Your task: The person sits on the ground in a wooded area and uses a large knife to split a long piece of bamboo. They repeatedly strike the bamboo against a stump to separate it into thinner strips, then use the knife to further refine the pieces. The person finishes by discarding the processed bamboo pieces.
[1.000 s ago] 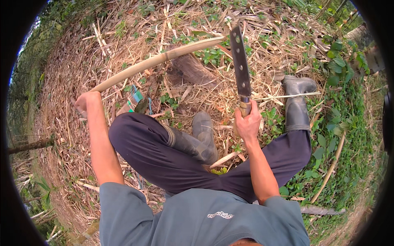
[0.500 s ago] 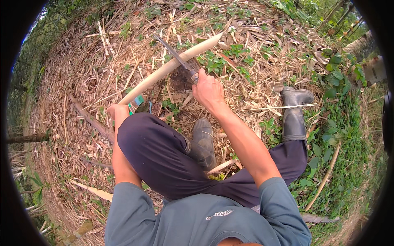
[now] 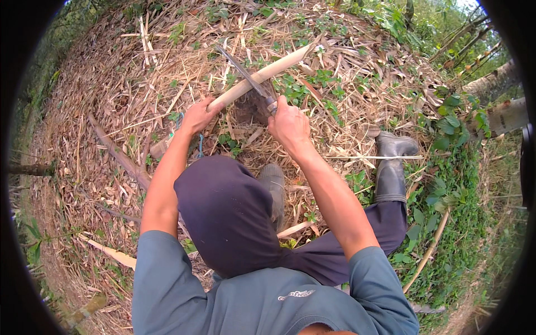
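A pale, peeled wooden pole (image 3: 279,66) slants from my left hand up to the right, its far end cut to a slanting tip. My left hand (image 3: 198,116) is closed round the pole, a short way left of the blade. In my right hand (image 3: 290,127) is the handle of a long-bladed knife (image 3: 244,72), its dark blade lying across the pole and pointing up-left. Under the pole, near the crossing, sits a dark brown stump (image 3: 251,110). Part of the pole's lower length is hidden by my left hand and forearm.
Dry leaves and wood shavings cover the ground, with green plants (image 3: 296,89) among them. A brown branch (image 3: 120,153) lies to the left. My bent knee (image 3: 223,206) rises between my arms; a rubber boot (image 3: 393,162) rests at right. Pale trunks (image 3: 499,117) stand far right.
My left hand has slid up the pole, closer to the blade. The knife still crosses the pole, and my right hand has shifted slightly right and down. My bent knee looks larger and nearer.
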`<state>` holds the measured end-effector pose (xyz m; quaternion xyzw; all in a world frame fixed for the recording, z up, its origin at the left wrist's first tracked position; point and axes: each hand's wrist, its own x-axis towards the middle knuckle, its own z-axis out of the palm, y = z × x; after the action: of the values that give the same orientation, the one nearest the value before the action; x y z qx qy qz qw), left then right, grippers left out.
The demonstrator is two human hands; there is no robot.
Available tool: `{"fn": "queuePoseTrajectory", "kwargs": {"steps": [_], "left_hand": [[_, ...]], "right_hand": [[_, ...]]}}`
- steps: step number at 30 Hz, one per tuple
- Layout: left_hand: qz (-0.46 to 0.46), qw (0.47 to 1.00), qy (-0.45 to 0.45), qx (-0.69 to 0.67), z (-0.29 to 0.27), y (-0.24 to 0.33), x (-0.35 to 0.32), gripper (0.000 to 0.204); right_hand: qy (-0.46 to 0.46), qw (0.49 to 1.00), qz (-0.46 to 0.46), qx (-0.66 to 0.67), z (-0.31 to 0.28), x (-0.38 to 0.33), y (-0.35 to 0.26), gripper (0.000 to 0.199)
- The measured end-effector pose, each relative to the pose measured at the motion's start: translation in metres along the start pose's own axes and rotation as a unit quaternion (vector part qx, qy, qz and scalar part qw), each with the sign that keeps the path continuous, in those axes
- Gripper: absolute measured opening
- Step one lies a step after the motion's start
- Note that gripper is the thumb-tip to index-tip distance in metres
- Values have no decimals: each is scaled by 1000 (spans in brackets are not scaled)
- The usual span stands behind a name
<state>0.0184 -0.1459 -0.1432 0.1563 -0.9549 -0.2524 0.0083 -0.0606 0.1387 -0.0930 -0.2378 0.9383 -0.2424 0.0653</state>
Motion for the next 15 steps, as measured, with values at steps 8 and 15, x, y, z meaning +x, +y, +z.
{"fn": "queuePoseTrajectory", "kwargs": {"steps": [8,15], "left_hand": [[-40,990,13,133,-4,38,-17,40],[-78,987,-7,137,-5,49,-17,29]], "right_hand": [[-2,999,-16,-32,-13,0,14,37],[43,994,-89,-42,-43,14,-3,42]]}}
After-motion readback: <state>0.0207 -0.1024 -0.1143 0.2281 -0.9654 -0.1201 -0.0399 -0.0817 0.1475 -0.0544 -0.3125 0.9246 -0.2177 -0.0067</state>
